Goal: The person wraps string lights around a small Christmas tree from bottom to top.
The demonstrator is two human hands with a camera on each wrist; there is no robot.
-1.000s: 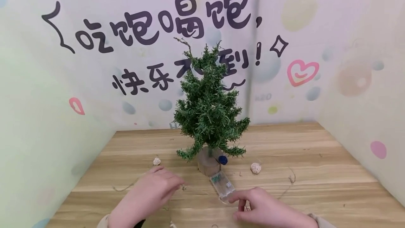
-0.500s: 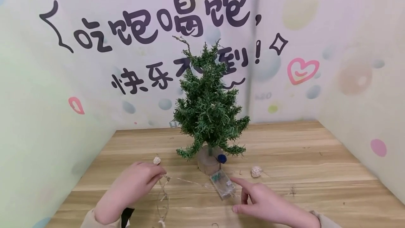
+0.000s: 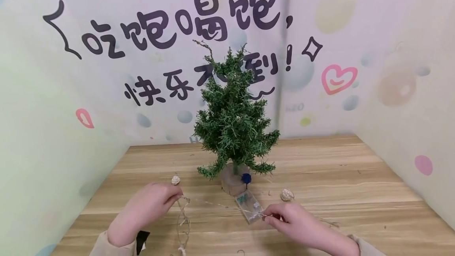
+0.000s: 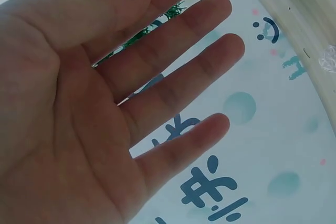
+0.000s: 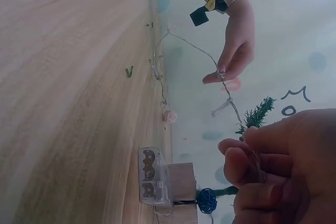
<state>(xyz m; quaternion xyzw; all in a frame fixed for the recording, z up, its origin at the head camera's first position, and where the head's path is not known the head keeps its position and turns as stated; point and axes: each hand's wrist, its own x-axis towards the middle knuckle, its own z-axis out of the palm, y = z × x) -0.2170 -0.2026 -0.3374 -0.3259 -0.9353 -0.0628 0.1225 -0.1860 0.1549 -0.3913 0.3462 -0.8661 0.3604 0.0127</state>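
Pale wood-grain tabletop (image 3: 142,169), bearing a green artificial tree (image 3: 232,117), upright, midway between the side edges. Left hand (image 3: 151,204) and right hand (image 3: 291,220), well apart before it, each pinching one thin silvery wire string (image 5: 235,110), presumably keeping it stretched between them; clear rectangular plastic box (image 3: 248,209), flat, beside the right hand.

The string (image 5: 229,98) is pale, the tree (image 3: 234,121) green (table (image 3: 320,165) wood-grained).
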